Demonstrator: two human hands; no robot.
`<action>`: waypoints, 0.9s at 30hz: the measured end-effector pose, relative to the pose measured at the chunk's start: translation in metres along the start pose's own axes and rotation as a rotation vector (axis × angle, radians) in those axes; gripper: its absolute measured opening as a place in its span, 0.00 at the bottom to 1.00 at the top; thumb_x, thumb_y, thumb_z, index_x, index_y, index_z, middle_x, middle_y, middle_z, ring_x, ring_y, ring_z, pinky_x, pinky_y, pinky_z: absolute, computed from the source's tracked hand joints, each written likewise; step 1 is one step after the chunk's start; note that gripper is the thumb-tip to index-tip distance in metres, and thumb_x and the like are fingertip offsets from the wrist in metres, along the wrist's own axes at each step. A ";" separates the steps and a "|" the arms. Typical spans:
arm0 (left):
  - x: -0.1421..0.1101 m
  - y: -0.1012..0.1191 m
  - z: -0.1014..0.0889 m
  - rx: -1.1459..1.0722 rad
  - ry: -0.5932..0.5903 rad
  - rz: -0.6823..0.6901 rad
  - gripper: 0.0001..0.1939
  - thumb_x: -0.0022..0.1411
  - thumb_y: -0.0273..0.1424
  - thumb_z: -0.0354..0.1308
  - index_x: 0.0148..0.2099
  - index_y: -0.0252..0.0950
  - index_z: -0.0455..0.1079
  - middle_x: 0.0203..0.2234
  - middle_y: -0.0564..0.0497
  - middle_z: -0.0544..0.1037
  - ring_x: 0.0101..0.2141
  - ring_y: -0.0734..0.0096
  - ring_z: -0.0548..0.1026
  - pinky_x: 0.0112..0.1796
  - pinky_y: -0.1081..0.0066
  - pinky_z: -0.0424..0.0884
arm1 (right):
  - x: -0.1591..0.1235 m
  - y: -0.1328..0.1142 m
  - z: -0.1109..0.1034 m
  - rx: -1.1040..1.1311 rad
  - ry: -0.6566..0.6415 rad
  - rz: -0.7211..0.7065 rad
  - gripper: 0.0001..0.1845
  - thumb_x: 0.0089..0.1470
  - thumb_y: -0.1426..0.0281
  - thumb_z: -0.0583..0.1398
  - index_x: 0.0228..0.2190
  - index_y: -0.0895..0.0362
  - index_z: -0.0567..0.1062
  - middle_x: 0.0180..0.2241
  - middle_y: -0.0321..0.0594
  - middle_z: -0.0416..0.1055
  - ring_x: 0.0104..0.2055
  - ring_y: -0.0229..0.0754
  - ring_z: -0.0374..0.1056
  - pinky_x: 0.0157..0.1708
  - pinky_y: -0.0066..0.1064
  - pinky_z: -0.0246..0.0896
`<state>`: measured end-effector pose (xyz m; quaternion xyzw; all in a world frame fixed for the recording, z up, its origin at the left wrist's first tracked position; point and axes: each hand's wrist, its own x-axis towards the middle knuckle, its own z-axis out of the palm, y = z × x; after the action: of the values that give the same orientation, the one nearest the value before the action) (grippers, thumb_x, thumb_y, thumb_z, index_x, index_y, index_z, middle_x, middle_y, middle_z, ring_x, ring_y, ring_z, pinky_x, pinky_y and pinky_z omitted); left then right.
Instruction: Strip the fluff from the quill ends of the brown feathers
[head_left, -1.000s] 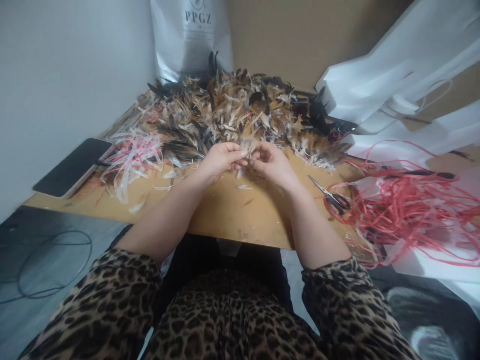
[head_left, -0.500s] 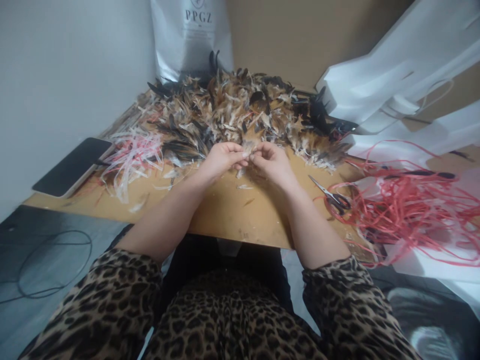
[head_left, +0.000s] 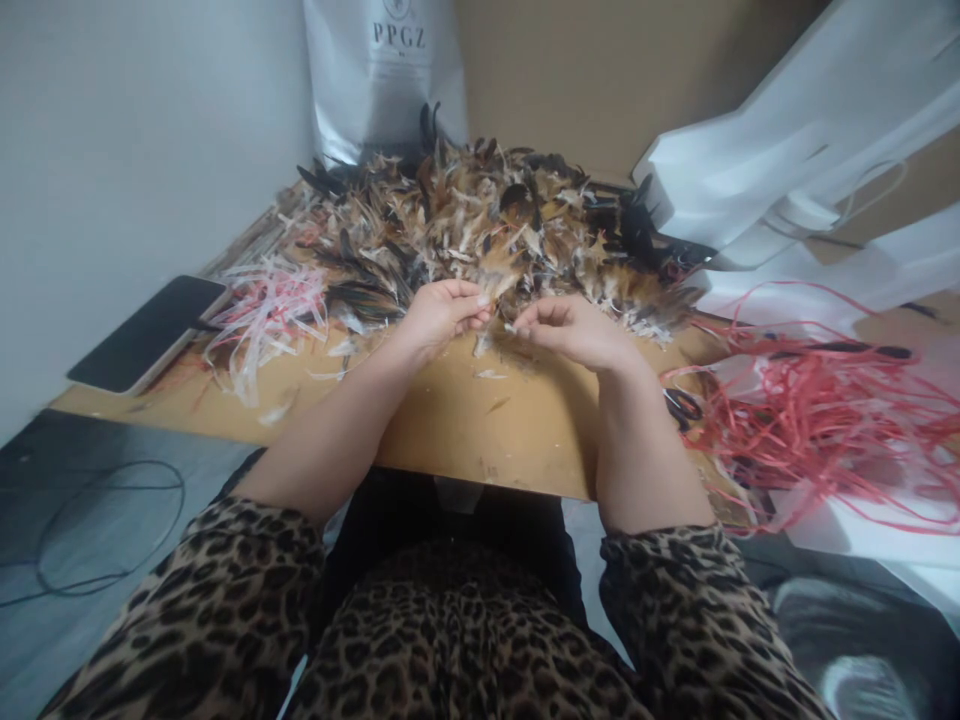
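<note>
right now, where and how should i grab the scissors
Probably by the black handles, from above: they show beside the right forearm, which hides the blades, and the red strips lie close on their other side.

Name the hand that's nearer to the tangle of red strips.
Right. The right hand is left of the tangle of red strips; the left hand is farther left, on the right hand's far side from it.

Tan feather tuft (head_left: 498, 279) in L hand (head_left: 444, 315), tips fwd, nr brn/blk pile (head_left: 457, 205).
</note>
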<state>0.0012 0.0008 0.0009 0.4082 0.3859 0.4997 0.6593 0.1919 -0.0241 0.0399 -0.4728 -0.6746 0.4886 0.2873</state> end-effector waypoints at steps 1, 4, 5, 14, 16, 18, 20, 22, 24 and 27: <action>0.000 0.000 0.000 0.000 -0.008 0.001 0.06 0.50 0.22 0.64 0.29 0.28 0.69 0.18 0.52 0.74 0.19 0.83 0.71 0.24 0.82 0.67 | -0.001 -0.001 -0.002 -0.036 -0.040 0.012 0.11 0.41 0.66 0.66 0.26 0.61 0.76 0.22 0.36 0.70 0.23 0.32 0.60 0.26 0.27 0.55; -0.001 -0.001 0.001 0.014 -0.037 0.002 0.06 0.50 0.23 0.65 0.29 0.28 0.69 0.19 0.52 0.75 0.19 0.83 0.71 0.24 0.82 0.67 | 0.001 -0.001 0.001 -0.022 0.097 -0.002 0.13 0.41 0.62 0.66 0.26 0.61 0.76 0.23 0.37 0.72 0.24 0.33 0.62 0.28 0.28 0.57; -0.002 -0.001 0.002 0.020 -0.048 -0.001 0.07 0.50 0.23 0.65 0.29 0.28 0.69 0.19 0.52 0.75 0.19 0.83 0.71 0.24 0.82 0.67 | 0.003 0.000 0.005 0.018 0.190 -0.018 0.14 0.42 0.61 0.66 0.26 0.60 0.76 0.23 0.36 0.72 0.24 0.33 0.62 0.28 0.27 0.57; -0.005 -0.003 0.004 0.031 -0.118 -0.054 0.04 0.51 0.22 0.64 0.30 0.28 0.71 0.20 0.51 0.76 0.20 0.83 0.72 0.26 0.81 0.69 | 0.023 0.021 0.031 0.420 0.346 -0.075 0.15 0.37 0.62 0.69 0.21 0.58 0.71 0.19 0.32 0.68 0.22 0.31 0.62 0.27 0.26 0.59; -0.005 -0.003 0.003 0.015 -0.128 -0.075 0.03 0.52 0.21 0.63 0.30 0.28 0.72 0.21 0.50 0.76 0.21 0.83 0.72 0.26 0.81 0.69 | 0.025 0.023 0.033 0.443 0.352 -0.090 0.15 0.37 0.62 0.69 0.21 0.58 0.71 0.20 0.33 0.69 0.23 0.32 0.63 0.28 0.27 0.60; -0.005 -0.004 0.003 -0.003 -0.142 -0.098 0.02 0.53 0.22 0.63 0.31 0.27 0.73 0.23 0.49 0.77 0.21 0.83 0.73 0.26 0.81 0.69 | 0.025 0.023 0.035 0.421 0.373 -0.115 0.15 0.38 0.61 0.69 0.22 0.57 0.71 0.21 0.33 0.70 0.24 0.33 0.64 0.29 0.27 0.61; -0.004 -0.004 0.002 -0.018 -0.163 -0.119 0.03 0.53 0.23 0.63 0.31 0.27 0.74 0.24 0.48 0.78 0.22 0.83 0.73 0.26 0.82 0.69 | 0.025 0.022 0.035 0.377 0.395 -0.146 0.14 0.38 0.62 0.68 0.22 0.57 0.72 0.22 0.33 0.71 0.25 0.33 0.64 0.30 0.27 0.61; -0.004 -0.005 0.001 -0.018 -0.181 -0.137 0.03 0.53 0.24 0.63 0.31 0.27 0.75 0.25 0.47 0.78 0.23 0.82 0.74 0.25 0.82 0.69 | 0.024 0.022 0.036 0.333 0.409 -0.165 0.13 0.39 0.63 0.68 0.22 0.57 0.73 0.22 0.33 0.71 0.25 0.33 0.64 0.30 0.27 0.61; -0.003 -0.006 0.000 -0.005 -0.190 -0.148 0.03 0.53 0.24 0.64 0.31 0.27 0.75 0.26 0.46 0.79 0.23 0.82 0.74 0.25 0.83 0.69 | 0.024 0.022 0.036 0.303 0.415 -0.173 0.12 0.40 0.64 0.68 0.22 0.57 0.73 0.22 0.34 0.71 0.25 0.33 0.64 0.30 0.27 0.61; -0.003 -0.006 -0.001 0.016 -0.193 -0.147 0.03 0.53 0.23 0.63 0.31 0.27 0.75 0.25 0.46 0.79 0.23 0.81 0.75 0.25 0.83 0.69 | 0.024 0.022 0.036 0.281 0.413 -0.182 0.11 0.40 0.64 0.68 0.22 0.57 0.73 0.22 0.34 0.71 0.25 0.33 0.64 0.29 0.27 0.60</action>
<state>0.0020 -0.0028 -0.0048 0.4302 0.3535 0.4056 0.7249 0.1595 -0.0143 0.0043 -0.4553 -0.5668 0.4429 0.5246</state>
